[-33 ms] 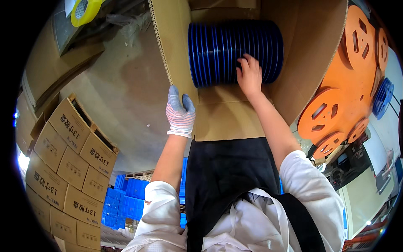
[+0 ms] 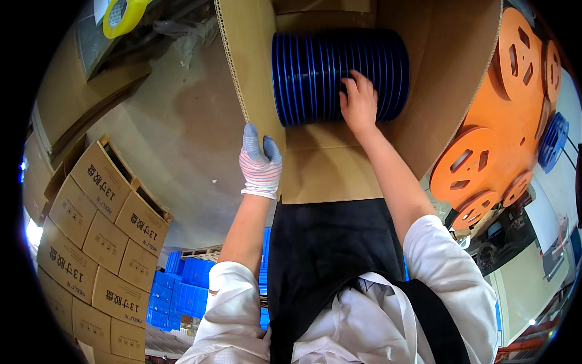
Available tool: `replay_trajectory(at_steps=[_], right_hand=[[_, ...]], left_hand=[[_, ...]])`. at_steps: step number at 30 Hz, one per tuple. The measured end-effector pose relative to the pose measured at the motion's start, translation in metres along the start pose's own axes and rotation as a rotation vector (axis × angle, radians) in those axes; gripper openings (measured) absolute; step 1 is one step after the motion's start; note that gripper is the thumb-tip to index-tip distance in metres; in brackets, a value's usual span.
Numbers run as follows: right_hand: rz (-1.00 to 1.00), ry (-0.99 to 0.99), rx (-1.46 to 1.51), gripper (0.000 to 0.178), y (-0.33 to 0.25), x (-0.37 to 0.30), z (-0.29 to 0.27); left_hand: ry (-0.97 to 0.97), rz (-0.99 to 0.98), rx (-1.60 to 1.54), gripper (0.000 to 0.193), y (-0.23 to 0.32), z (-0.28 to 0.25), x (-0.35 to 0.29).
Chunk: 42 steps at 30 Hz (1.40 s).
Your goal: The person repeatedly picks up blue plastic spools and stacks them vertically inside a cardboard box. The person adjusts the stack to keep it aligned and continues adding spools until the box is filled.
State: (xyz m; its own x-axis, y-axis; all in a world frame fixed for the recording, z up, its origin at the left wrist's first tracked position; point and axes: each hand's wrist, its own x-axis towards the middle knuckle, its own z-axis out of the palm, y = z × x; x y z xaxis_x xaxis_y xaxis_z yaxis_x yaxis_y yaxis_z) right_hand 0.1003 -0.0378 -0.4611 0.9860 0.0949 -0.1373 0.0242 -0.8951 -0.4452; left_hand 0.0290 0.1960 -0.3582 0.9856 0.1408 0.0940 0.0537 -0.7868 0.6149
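A row of dark blue reels (image 2: 309, 79) lies on its side, rims packed close together, inside an open cardboard box (image 2: 333, 176). My right hand (image 2: 361, 106), bare, reaches in over the row. Its fingers are apart and slightly bent, with the tips at the rims right of the middle; nothing is held in it. My left hand (image 2: 260, 167) wears a striped glove with grey fingertips. It grips the near left edge of the box, the wall between thumb and fingers.
Large orange discs (image 2: 464, 164) with slots stand at the right, with blue reels (image 2: 553, 142) beyond. Closed cartons (image 2: 103, 242) are stacked at the lower left, near blue bins (image 2: 194, 285). A roll of yellow tape (image 2: 124, 17) lies at the top left.
My right hand has shifted slightly up and to the left over the reels. The left hand and the box stay where they were.
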Motion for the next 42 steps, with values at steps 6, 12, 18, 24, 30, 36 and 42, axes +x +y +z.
replay_trajectory(at_steps=[6, 12, 18, 24, 30, 36, 42], right_hand=[[0.103, -0.005, -0.061, 0.045, -0.003, 0.053, 0.038], [-0.099, -0.07, -0.077, 0.039, -0.025, 0.061, 0.035], [-0.029, -0.277, -0.213, 0.034, -0.035, 0.068, 0.033], [-0.008, -0.39, -0.301, 0.032, -0.019, 0.085, 0.025], [-0.398, 0.024, 0.222, 0.017, 0.024, 0.014, 0.017], [-0.253, 0.031, -0.168, 0.023, -0.03, -0.008, 0.022], [-0.111, -0.052, -0.109, 0.023, -0.02, -0.052, 0.012]], left_hand=[[-0.005, 0.019, -0.009, 0.075, 0.006, 0.004, 0.006], [0.003, 0.009, 0.002, 0.072, -0.001, 0.002, 0.001], [0.003, -0.003, 0.0, 0.069, 0.0, 0.001, 0.0], [-0.044, -0.026, -0.019, 0.073, 0.0, 0.008, -0.005], [-0.027, -0.01, -0.012, 0.074, -0.009, -0.001, -0.005], [0.026, 0.036, -0.065, 0.07, -0.004, 0.012, -0.007], [-0.027, 0.023, -0.048, 0.076, -0.006, 0.008, -0.005]])
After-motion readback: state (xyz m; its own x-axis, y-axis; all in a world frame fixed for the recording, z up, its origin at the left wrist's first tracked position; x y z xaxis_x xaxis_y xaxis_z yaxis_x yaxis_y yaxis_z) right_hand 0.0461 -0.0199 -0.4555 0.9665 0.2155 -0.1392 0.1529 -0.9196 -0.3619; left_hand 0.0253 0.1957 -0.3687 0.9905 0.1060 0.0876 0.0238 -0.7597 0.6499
